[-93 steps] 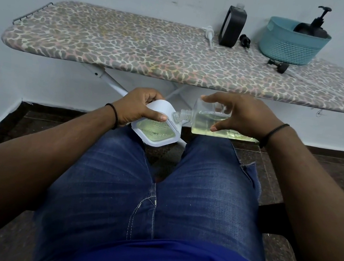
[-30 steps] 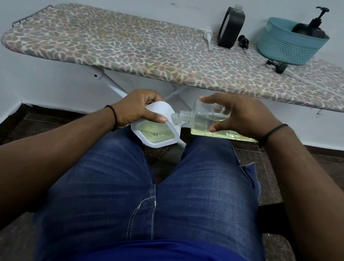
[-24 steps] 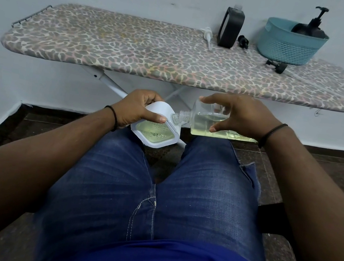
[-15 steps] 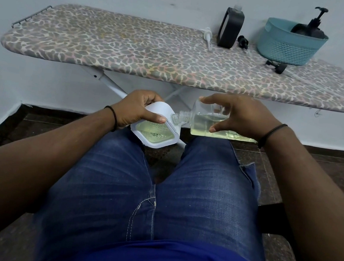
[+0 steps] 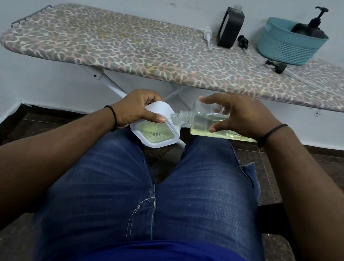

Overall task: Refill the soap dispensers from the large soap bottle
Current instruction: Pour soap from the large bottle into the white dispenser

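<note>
A white soap container [image 5: 155, 127] is gripped by the left hand [image 5: 138, 108], fingers and thumb curled round its upper end, above the knees. Just to its right, a clear bottle [image 5: 204, 123] of yellowish soap is held on its side by the right hand [image 5: 237, 116], pinched between thumb and fingers, its open neck touching the container's edge. A spill onto the jeans [image 5: 157, 185] is judged likely if the neck slips off the edge or the bottle is tipped too fast. Another black bottle [image 5: 230, 27] stands on the surface [image 5: 134, 49] beyond both hands.
</note>
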